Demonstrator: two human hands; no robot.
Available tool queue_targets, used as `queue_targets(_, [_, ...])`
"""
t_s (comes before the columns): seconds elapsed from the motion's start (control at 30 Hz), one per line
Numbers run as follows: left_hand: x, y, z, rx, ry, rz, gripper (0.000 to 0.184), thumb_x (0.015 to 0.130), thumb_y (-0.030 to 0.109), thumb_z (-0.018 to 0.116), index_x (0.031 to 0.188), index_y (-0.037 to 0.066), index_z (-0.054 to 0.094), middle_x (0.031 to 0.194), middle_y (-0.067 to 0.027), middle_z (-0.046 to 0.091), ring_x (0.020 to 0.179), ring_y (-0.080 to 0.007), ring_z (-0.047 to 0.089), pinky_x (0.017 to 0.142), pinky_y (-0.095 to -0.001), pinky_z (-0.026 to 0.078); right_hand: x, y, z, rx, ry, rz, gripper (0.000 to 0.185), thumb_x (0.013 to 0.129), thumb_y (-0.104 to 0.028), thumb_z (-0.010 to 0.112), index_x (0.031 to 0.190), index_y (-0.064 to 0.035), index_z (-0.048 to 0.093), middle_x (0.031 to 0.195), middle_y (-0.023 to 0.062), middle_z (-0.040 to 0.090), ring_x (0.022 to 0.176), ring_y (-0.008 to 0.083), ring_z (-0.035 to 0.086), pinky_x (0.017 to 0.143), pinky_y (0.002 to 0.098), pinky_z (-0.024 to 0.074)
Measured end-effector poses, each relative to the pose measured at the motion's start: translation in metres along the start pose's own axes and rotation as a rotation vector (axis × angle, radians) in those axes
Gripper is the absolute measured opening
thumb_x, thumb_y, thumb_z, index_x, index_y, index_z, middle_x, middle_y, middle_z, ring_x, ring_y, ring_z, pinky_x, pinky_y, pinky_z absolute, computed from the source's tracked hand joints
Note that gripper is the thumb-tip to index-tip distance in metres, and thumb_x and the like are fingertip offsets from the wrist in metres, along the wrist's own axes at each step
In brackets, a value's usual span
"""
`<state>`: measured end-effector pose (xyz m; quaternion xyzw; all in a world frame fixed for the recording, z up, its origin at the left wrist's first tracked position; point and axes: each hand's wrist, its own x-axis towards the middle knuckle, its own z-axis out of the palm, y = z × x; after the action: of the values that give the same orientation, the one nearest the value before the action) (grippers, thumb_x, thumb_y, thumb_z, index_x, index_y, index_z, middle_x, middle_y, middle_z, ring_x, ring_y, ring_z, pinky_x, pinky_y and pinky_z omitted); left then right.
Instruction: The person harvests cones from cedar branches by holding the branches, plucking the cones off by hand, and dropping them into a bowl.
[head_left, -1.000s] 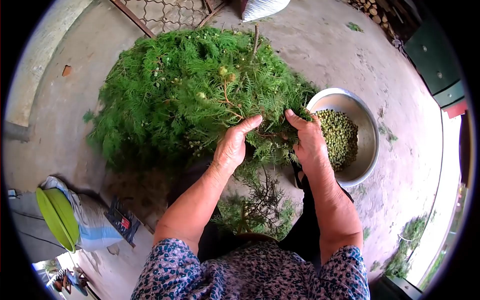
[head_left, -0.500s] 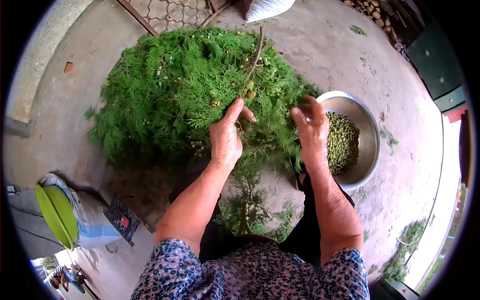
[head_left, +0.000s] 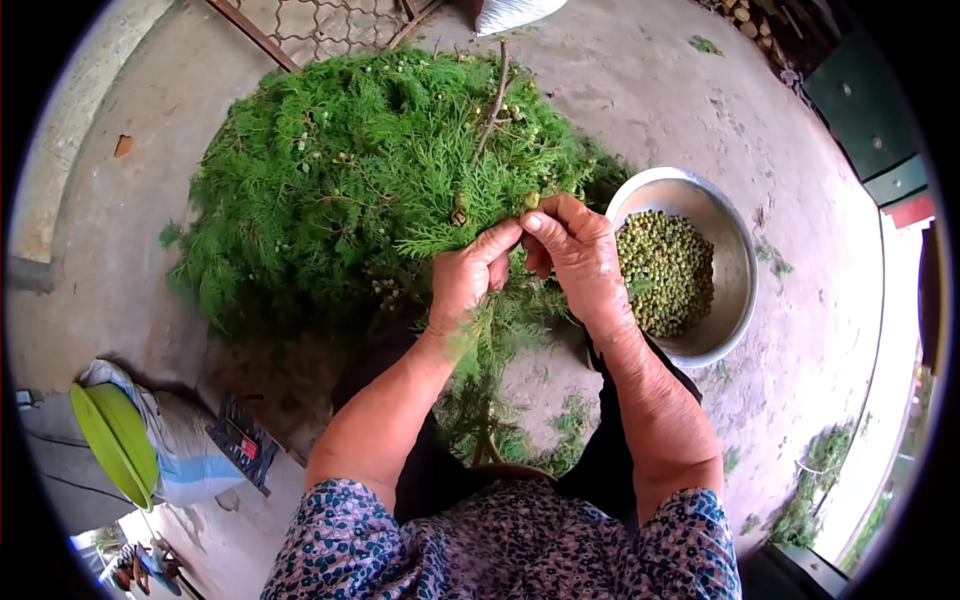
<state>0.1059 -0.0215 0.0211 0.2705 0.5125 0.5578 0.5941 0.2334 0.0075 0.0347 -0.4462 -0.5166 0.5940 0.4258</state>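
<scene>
A big heap of green conifer branches point(head_left: 300, 190) lies in front of me, dotted with small pale cones. My left hand point(head_left: 466, 278) is closed around a leafy conifer sprig point(head_left: 440, 238) at the heap's near right side. Right beside it, thumb and fingers of my right hand point(head_left: 585, 258) pinch a small green cone point(head_left: 531, 201); the two hands' fingertips meet. To the right of my right hand stands a metal bowl point(head_left: 738, 280) partly filled with many small green cones point(head_left: 670, 270). A bare woody stem point(head_left: 492, 110) sticks up from the heap.
Loose sprigs point(head_left: 570, 425) lie on the concrete floor point(head_left: 800, 350) between my legs and at the right. At the lower left are a lime-green basin point(head_left: 113, 440) and a sack point(head_left: 190, 450). A white sack point(head_left: 520, 12) and a metal grid point(head_left: 335, 25) are at the far side.
My right hand has moved left from beside the bowl to my left hand and now pinches a cone there. The view has shifted slightly.
</scene>
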Motion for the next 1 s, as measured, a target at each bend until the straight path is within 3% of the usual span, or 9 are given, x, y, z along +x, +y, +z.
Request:
queue_targets(0.1, [0.0,0.004,0.0,-0.159,-0.09,-0.055,0.013,0.079,0.018,0.064,0.083,0.006,0.06,0.054,0.0061,0.044,0.041,-0.0042,0.034,0.039,-0.0207,0.026,0.0,0.001,-0.003,0.268,-0.042,0.129,0.017,0.084,-0.02,0.058,0.081,-0.0034,0.056,0.061,0.001,0.054,0.048,0.0079,0.048,0.043,0.022,0.0389])
queue_targets(0.17, [0.0,0.007,0.002,-0.157,-0.101,-0.178,0.033,0.081,0.021,0.06,0.053,0.011,0.046,0.045,0.0032,0.037,0.039,-0.0081,0.033,0.042,-0.0237,0.027,0.001,0.006,-0.009,0.338,-0.078,0.151,0.018,0.086,-0.021,0.057,0.081,-0.0037,0.055,0.062,0.0016,0.055,0.048,0.0097,0.049,0.044,0.023,0.0395])
queue_targets(0.3, [0.007,0.0,-0.004,-0.244,-0.223,-0.201,0.041,0.082,0.022,0.059,0.048,0.014,0.039,0.042,0.0032,0.035,0.038,-0.0088,0.032,0.042,-0.0242,0.027,0.002,0.008,-0.019,0.681,-0.171,0.242,0.02,0.087,-0.022,0.053,0.085,-0.0024,0.056,0.067,0.0035,0.057,0.052,0.0125,0.052,0.046,0.025,0.0407])
queue_targets(0.37, [0.008,-0.001,-0.002,-0.193,-0.176,-0.198,0.04,0.083,0.021,0.058,0.048,0.014,0.04,0.042,0.0026,0.036,0.038,-0.009,0.032,0.043,-0.0238,0.027,0.002,0.0,-0.02,0.652,-0.059,0.195,0.019,0.088,-0.02,0.053,0.092,-0.0021,0.055,0.071,0.0045,0.057,0.056,0.0129,0.053,0.047,0.0253,0.041])
queue_targets(0.43, [0.007,-0.004,-0.002,-0.176,-0.119,-0.171,0.014,0.079,0.015,0.064,0.07,0.008,0.056,0.047,0.0053,0.04,0.038,-0.0051,0.034,0.038,-0.0214,0.027,0.003,-0.008,-0.022,0.627,-0.018,0.168,0.021,0.086,-0.02,0.054,0.096,-0.0026,0.052,0.07,0.003,0.056,0.056,0.0118,0.052,0.048,0.0246,0.0404])
queue_targets(0.57, [0.003,-0.003,0.002,-0.033,-0.079,-0.074,0.013,0.078,0.015,0.065,0.071,0.007,0.058,0.049,0.0041,0.044,0.038,-0.0048,0.036,0.036,-0.0211,0.026,0.0,-0.006,-0.018,0.225,-0.089,0.057,0.02,0.082,-0.019,0.061,0.093,-0.0039,0.053,0.066,-0.0003,0.053,0.053,0.0062,0.046,0.046,0.0193,0.0365])
queue_targets(0.7, [-0.004,0.004,0.001,0.21,-0.01,-0.227,0.017,0.077,0.021,0.068,0.07,0.008,0.061,0.05,0.0041,0.044,0.042,-0.0055,0.036,0.041,-0.0219,0.027,0.001,-0.003,-0.009,-0.118,0.003,-0.032,0.012,0.083,-0.012,0.058,0.085,-0.0002,0.055,0.06,-0.0001,0.05,0.045,0.0062,0.042,0.04,0.0204,0.0334])
queue_targets(0.83, [-0.005,0.005,-0.008,0.067,-0.157,-0.188,0.025,0.077,0.023,0.067,0.061,0.008,0.055,0.05,0.0055,0.039,0.044,-0.0053,0.032,0.043,-0.0225,0.023,-0.004,-0.011,-0.012,0.466,-0.038,0.331,0.017,0.088,-0.015,0.052,0.078,-0.0006,0.051,0.061,0.0018,0.043,0.044,0.0079,0.038,0.038,0.0226,0.0274])
queue_targets(1.0, [-0.008,0.005,-0.019,-0.005,-0.254,-0.166,0.016,0.082,0.018,0.061,0.078,0.002,0.06,0.048,0.0063,0.036,0.041,-0.0053,0.031,0.043,-0.0224,0.024,0.006,-0.003,-0.039,0.506,0.152,0.317,0.026,0.088,-0.021,0.046,0.071,-0.0013,0.047,0.059,0.0043,0.043,0.044,0.0106,0.037,0.039,0.0249,0.0282])
